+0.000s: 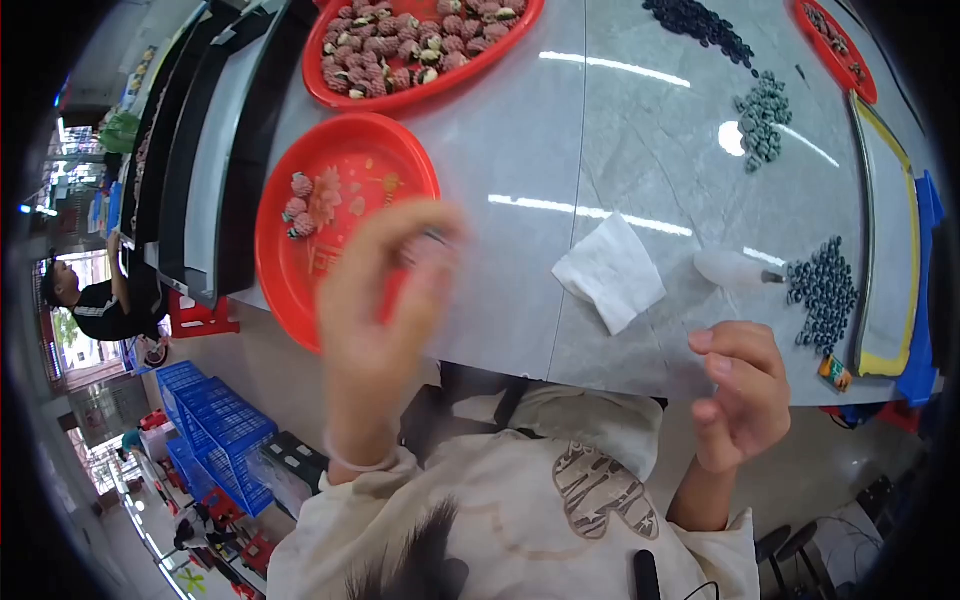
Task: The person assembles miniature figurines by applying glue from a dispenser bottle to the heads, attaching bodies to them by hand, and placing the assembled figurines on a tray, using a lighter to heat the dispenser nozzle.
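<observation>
My left hand [375, 300], smeared by motion, is over the right side of a round red tray [345, 130]. Its thumb and fingers close on a small dark-edged piece, too blurred to name. A few pink ridged pieces [301, 205] lie on the tray's left side. My right hand [745, 390] hovers at the table's front edge, fingers loosely curled and apart, holding nothing visible. Just beyond it are a translucent squeeze bottle [738, 268] lying on its side with a dark tip, and a folded white cloth [612, 272]. Dark shiny beads [822, 292] are heaped beside the bottle tip.
A larger red tray [410, 98] of pink pieces stands behind. Grey-green pieces [764, 120], black pieces [700, 28] and another red tray [840, 45] lie farther back. A yellow-edged frame [888, 240] borders the right. Blue crates [215, 415] and a seated person [100, 300] are left.
</observation>
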Available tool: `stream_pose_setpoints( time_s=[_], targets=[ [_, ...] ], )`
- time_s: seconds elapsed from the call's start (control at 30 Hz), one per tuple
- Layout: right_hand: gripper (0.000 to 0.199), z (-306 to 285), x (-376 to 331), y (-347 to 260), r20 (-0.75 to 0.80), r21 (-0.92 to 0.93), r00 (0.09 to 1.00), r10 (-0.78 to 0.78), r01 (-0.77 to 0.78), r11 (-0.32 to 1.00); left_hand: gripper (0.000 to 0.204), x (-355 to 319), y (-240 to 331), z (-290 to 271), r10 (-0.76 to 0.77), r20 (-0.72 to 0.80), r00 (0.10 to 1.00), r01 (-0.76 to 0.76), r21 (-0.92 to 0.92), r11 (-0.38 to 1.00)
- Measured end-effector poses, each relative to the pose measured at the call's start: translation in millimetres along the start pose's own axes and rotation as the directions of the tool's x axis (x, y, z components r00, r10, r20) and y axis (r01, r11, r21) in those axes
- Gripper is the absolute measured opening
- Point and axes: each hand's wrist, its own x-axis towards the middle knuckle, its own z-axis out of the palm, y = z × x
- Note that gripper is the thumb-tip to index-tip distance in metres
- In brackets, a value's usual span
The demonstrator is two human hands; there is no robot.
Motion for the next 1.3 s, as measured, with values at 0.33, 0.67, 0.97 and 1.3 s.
stream_pose_setpoints(
  time_s=[0.33, 0.67, 0.97, 1.3],
  targets=[
    [0.013, -6, 2, 6, 0.093, -0.007, 0.984, 0.154, -0.154, 0.988, 0.029, 128, 9, -54, 0.227, 0.189, 0.955, -0.292, 0.498, 0.816],
    [0.016, -4, 0, 3, 0.017, 0.019, 0.979, 0.205, -0.205, 0.979, 0.03, 266, -49, -18, 0.389, 0.24, 0.889, -0.44, 0.677, 0.589],
    [0.015, -3, 3, 5, 0.059, 0.05, 0.979, 0.193, -0.196, 0.979, 0.021, 234, -30, -31, 0.283, 0.312, 0.907, -0.382, 0.323, 0.866],
    [0.029, -9, 14, 10, -0.324, -0.062, 0.874, 0.362, -0.402, 0.914, 0.026, 79, 30, -1, 0.423, 0.303, 0.854, -0.271, -0.437, 0.858]
  ],
)
